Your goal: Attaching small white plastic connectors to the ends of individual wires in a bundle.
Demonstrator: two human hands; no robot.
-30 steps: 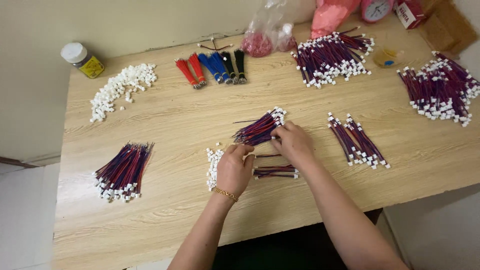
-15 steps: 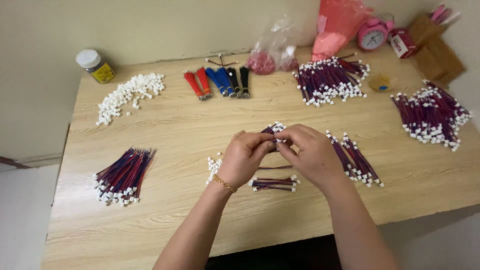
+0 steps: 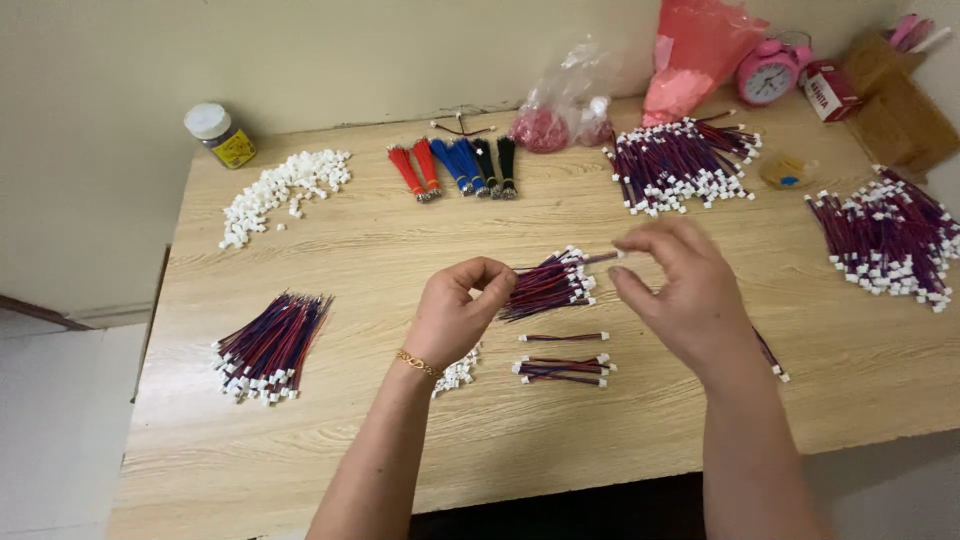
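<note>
Fingers of the left hand [image 3: 455, 315] are pinched shut on one end of a bundle of red-and-blue wires [image 3: 548, 285], thumb and forefinger curled tight around it. That bundle sits just above the wooden worktop [image 3: 380, 250], near the middle, fanning out to the right with its white connector ends. The right hand [image 3: 680, 295] has its fingers closed lightly on the tip of a single wire [image 3: 598, 258] that sticks out from the top of the bundle, the other fingers loose and half spread

Right under the bundle lie a lone finished wire [image 3: 563, 337] and a small stack of finished wires [image 3: 562, 369], and a little heap of white connectors [image 3: 458, 372] peeks out beside the left wrist. Off to the left is a bigger wire bundle [image 3: 268, 345], and a scatter of white connectors [image 3: 283, 186] up near a yellow jar [image 3: 220, 134]. Two big wire piles [image 3: 680, 163] [image 3: 888, 238] sit on the right, and a pink alarm clock [image 3: 768, 74] stands at the back
</note>
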